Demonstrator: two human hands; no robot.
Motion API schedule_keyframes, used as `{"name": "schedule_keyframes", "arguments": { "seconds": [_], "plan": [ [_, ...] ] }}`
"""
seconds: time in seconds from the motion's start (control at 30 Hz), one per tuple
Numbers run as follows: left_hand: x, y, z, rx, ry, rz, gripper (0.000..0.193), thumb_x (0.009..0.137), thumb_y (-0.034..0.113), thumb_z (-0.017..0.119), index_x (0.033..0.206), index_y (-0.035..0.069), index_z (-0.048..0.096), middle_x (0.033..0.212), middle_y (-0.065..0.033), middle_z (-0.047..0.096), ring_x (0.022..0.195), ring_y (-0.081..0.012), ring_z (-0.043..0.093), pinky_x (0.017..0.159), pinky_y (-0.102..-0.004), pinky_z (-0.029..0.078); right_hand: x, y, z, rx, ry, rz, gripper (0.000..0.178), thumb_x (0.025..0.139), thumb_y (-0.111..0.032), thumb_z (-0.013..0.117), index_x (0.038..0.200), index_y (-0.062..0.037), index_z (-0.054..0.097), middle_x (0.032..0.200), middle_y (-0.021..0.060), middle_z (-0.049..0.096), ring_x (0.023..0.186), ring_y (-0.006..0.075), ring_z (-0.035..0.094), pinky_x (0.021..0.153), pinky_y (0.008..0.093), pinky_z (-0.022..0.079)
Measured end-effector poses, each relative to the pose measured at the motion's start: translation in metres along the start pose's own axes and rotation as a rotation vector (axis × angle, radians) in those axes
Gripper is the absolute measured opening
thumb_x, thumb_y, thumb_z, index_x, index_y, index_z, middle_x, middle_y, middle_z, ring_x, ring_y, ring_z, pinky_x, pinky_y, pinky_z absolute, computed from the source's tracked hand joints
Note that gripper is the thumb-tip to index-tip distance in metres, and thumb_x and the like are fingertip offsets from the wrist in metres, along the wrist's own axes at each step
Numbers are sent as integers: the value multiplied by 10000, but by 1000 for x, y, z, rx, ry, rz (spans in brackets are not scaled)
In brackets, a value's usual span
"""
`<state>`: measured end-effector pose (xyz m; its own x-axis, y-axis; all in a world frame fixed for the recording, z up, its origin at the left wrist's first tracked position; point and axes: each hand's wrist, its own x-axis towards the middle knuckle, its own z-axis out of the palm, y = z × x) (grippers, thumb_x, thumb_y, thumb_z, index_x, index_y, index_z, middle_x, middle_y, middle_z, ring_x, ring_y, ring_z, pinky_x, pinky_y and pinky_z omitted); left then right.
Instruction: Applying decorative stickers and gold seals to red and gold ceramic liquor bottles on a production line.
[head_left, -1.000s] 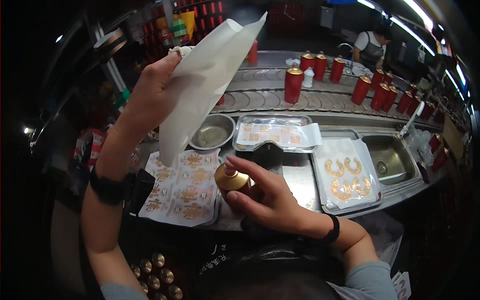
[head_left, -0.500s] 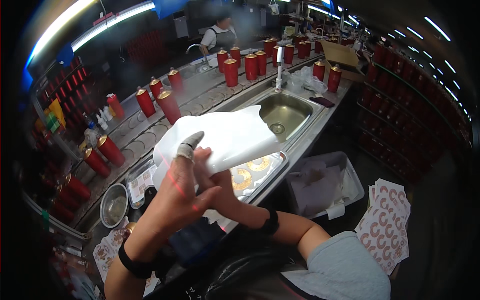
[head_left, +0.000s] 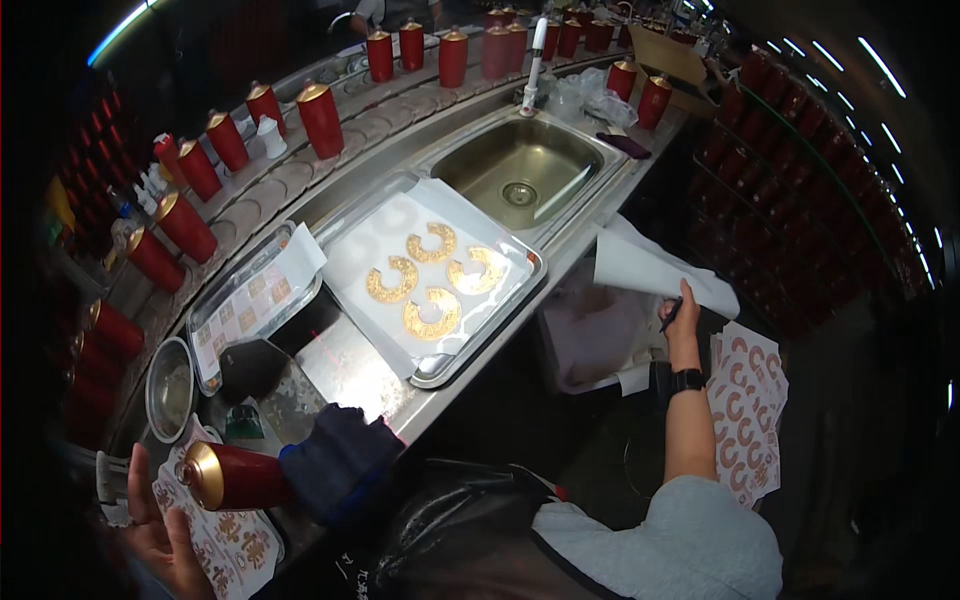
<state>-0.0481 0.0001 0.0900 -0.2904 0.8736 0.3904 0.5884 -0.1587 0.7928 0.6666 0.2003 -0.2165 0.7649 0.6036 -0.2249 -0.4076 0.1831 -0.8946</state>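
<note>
My right hand is out to the right over a plastic bin, closed on the edge of a curled white sheet. A small dark slim thing shows at its fingers; I cannot make out what it is. At the lower left my left hand is open, fingers apart, holding nothing. Close by it, a red bottle with a gold shoulder lies on its side over a printed decal sheet. A metal tray in the middle bears a pale sheet with several gold C-shaped decals.
A steel sink lies beyond the tray. Red bottles line a conveyor at the back. A smaller tray, a steel bowl and a dark cloth are at left. Decal sheets stand beside the bin.
My hands have parted from over the tray. The right carried the white sheet right, over the bin; the left went to the lower left. The gold decals are now uncovered, and the view has tilted down.
</note>
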Motion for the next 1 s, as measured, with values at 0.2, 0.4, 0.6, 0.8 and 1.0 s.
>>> {"name": "schedule_keyframes", "arguments": {
  "seconds": [0.2,0.4,0.6,0.8,1.0],
  "plan": [
    [-36,-56,-44,-56,142,-172,548,998,106,529,1466,-67,302,1484,-208,473,1401,-284,433,1178,-411,308,31,83,-6,-141,247,196,368,804,-178,781,1034,64,628,972,156,666,785,274,663,659,427,554],
    [-64,-82,-47,-51,219,-200,504,1015,77,490,1456,-57,289,1476,-233,462,1393,-302,441,1186,-412,309,-99,37,180,-430,-536,-409,169,888,-92,653,979,50,672,899,65,697,848,149,653,742,281,504],
    [-83,-112,4,-174,162,-211,837,936,330,654,1470,-84,160,1591,-261,259,1494,-362,240,1223,-464,177,-188,53,312,-1062,-1115,-564,385,809,-228,739,1069,45,658,937,185,693,875,281,690,787,376,538],
    [-95,-130,17,-290,137,-334,972,874,394,729,1481,-54,116,1612,-242,214,1499,-348,223,1213,-457,162,-167,86,377,-1749,-730,-735,703,645,-461,841,1117,28,658,1069,242,672,1065,358,658,880,441,521],
    [-91,-139,28,-283,151,-370,1083,800,480,786,1519,6,130,1492,-182,371,1397,-290,374,1149,-415,270,-109,101,386,-1694,-779,-704,574,682,-462,814,1002,4,714,975,223,714,941,360,695,834,441,539]
  ]
}}
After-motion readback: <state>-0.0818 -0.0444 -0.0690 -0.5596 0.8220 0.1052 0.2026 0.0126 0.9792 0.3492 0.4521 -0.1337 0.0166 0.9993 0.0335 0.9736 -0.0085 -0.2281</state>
